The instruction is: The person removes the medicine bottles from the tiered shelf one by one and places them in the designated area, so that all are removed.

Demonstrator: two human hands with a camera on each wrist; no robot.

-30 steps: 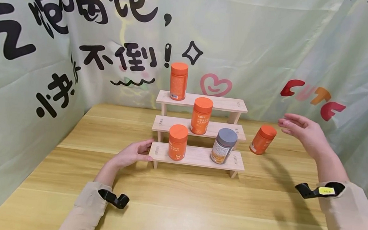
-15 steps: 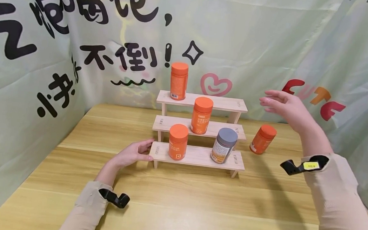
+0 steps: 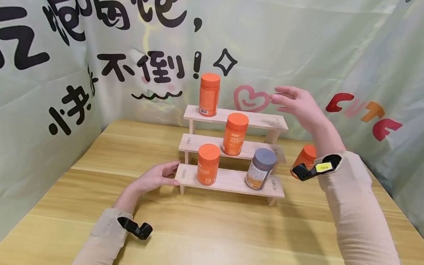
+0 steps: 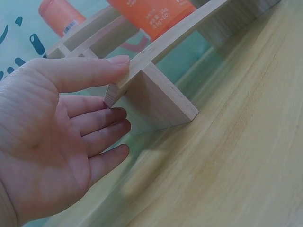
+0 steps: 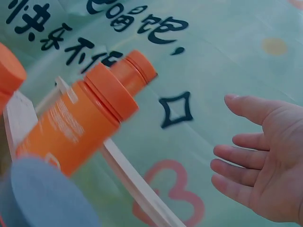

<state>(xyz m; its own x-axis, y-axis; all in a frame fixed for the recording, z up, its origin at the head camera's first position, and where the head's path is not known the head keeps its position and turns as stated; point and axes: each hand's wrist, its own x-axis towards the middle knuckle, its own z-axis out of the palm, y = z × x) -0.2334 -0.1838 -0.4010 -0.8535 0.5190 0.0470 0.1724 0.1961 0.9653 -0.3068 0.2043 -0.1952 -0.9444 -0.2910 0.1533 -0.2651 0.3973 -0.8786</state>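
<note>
A three-step wooden display stand [image 3: 234,180] stands on the table. At the left end of its lowest board, my left hand [image 3: 154,179] pinches the board, thumb on top and index finger below the edge in the left wrist view. My right hand [image 3: 298,106] is in the air near the top board's right end, holding nothing, with fingers extended. Orange jars stand on the stand: one on the top board [image 3: 209,96], one on the middle [image 3: 235,136] and one on the lowest [image 3: 208,166]. A grey-lidded jar [image 3: 260,170] stands at the lowest board's right.
Another orange jar [image 3: 307,155] is on the table right of the stand, partly hidden by the right sleeve [image 3: 350,197] and wrist camera. A printed cloth [image 3: 254,33] hangs behind and along the sides. Wooden table surface [image 3: 206,233] extends in front of the stand.
My right hand has moved left and up from beside the loose orange jar to near the top board. My left hand stays at the stand. The jars have kept their places.
</note>
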